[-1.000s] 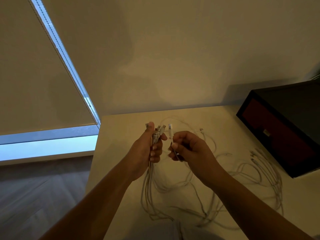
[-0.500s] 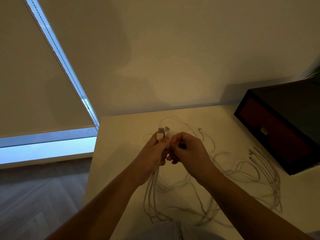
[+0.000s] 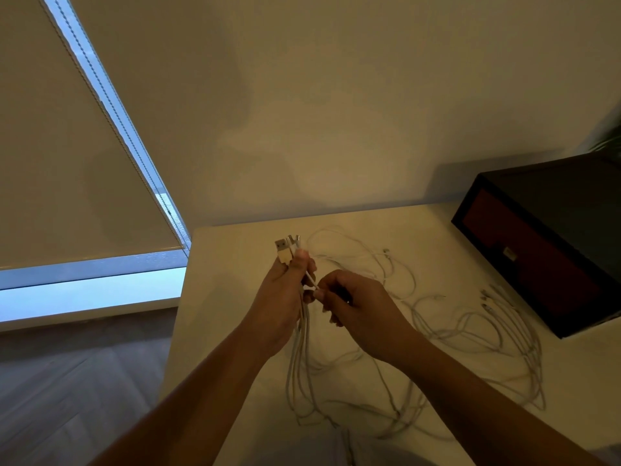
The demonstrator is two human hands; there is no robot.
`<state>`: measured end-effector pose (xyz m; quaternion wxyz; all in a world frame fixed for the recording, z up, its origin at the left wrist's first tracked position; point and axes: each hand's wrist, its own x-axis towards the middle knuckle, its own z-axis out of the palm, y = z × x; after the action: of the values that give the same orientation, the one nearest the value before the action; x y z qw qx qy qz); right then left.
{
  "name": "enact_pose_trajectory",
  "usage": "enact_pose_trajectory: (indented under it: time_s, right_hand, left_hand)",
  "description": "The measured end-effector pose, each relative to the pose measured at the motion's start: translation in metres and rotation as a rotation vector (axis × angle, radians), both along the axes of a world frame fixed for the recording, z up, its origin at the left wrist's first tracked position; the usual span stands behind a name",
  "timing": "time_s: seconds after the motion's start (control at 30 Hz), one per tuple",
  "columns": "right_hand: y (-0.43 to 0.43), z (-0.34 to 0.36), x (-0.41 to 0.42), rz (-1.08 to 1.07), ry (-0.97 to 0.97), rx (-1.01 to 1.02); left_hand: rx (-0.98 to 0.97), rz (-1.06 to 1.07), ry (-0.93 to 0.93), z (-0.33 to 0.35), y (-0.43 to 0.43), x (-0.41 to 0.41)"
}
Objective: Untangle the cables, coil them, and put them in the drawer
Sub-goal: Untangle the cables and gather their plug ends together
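Fingers of left hand (image 3: 280, 299) grip bundled cables (image 3: 297, 351); right hand (image 3: 358, 306) pinches one strand.

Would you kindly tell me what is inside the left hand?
The left hand grips a bundle of white cables; their plugs stick out above, strands hang to the table. The hand itself covers how many.
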<state>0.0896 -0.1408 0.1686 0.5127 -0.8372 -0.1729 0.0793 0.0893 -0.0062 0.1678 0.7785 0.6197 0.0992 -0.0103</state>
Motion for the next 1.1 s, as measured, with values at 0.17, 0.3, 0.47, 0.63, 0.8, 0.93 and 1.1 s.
enact_pose_trajectory:
  time_s: [0.17,0.3,0.47,0.63,0.8,0.93,1.1]
  right_hand:
    - [0.004,-0.003,0.002,-0.001,0.036,0.039]
    - [0.008,-0.006,0.003,-0.035,0.056,0.084]
    - [0.012,-0.016,-0.001,-0.024,0.021,0.07]
    - [0.005,-0.02,-0.001,0.021,-0.101,-0.133]
    - [-0.003,-0.032,0.011,0.025,-0.203,-0.349]
    - [-0.013,-0.04,0.02,-0.005,-0.211,-0.402]
    - [-0.03,-0.053,0.029,-0.061,-0.201,-0.448]
  left_hand:
    - [0.02,-0.056,-0.091,0.005,0.001,0.0]
    - [-0.097,-0.024,-0.078,0.012,-0.001,-0.001]
    - [-0.17,0.069,-0.133,0.019,-0.007,0.0]
    - [-0.243,0.181,-0.208,0.022,-0.005,0.01]
    - [-0.204,0.305,-0.244,0.019,0.0,0.017]
    - [-0.253,0.344,-0.257,0.019,0.011,0.02]
    - [-0.296,0.43,-0.286,0.038,0.033,0.027]
